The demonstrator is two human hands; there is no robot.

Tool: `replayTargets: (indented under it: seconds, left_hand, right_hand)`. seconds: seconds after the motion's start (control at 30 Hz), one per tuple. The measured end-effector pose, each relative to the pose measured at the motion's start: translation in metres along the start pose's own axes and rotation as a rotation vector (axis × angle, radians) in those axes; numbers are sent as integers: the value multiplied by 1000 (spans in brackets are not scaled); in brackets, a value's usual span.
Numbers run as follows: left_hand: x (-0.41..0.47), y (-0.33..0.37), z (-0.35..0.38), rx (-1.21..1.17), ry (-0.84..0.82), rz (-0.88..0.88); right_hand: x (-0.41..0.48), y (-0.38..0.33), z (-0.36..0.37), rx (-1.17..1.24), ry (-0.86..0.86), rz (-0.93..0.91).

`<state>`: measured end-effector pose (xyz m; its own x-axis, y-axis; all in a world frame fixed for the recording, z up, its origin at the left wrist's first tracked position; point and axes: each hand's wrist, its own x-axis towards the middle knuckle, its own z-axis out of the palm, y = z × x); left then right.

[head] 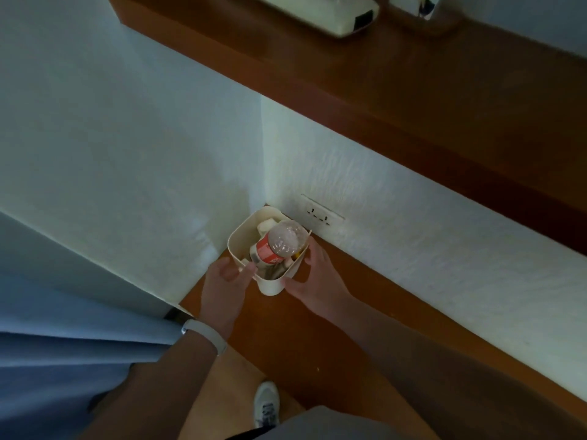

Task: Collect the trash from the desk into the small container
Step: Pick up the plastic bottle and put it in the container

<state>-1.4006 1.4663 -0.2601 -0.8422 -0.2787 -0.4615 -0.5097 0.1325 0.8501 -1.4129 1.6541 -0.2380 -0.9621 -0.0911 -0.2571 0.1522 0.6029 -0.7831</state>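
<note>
The right hand [317,271] wraps around the right side of the small container [270,287]. Its fingers curl along the wall and its thumb sits low on the front, so it holds on tight. The left hand [224,281] is at the near left side of the rim. One finger lies on the rim there, but I cannot tell if this hand is pinching it or only touching. A white band [205,335] goes around the left wrist.

The container is cream and has its top open. Inside it a clear bottle [279,244] with a red label leans with its bottom end up (it pokes out above the rim). A white scrap [265,225] sits behind the bottle, and more bits lie under it, too dark to name.

The container is down at the far corner of the brown floor [317,344], where two white walls [127,138] meet. A wall socket [322,214] is just beside it on the right wall. The brown desk [413,90] is high above. One white shoe [266,404] stands on the floor near the bottom edge.
</note>
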Motion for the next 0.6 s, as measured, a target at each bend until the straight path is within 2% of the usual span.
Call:
replayTargets:
  seconds: [0.17, 0.3, 0.6]
  left_hand:
    - [15, 13, 3, -15, -41, 113]
    - [29, 24, 9, -45, -19, 121]
    - [58, 48, 14, 49, -17, 166]
  right_hand:
    - [17, -2, -3, 17, -8, -15]
    - [38, -5, -4, 15, 19, -3]
    - [76, -11, -10, 13, 28, 25]
